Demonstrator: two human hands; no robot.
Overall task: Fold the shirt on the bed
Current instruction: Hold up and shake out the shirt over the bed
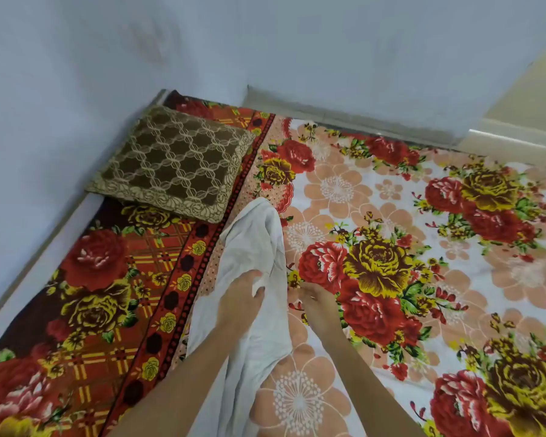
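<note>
While our left hand [246, 293] grips the bunched shirt [256, 238], whose long axis points toward the pillow [171, 162], our right hand [316, 299] curls at its edge farther from the pillow, hold unclear.

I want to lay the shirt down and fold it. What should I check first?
1. Grip of the left hand on the shirt: ok.
2. Grip of the right hand on the shirt: cannot tell, its fingers blur at the edge.
3. Shirt spread flat: not ok, it hangs bunched.
4. Sleeves and collar found: cannot tell, lost in the folds.
5. Flat sheet beside the shirt: ok.
</note>
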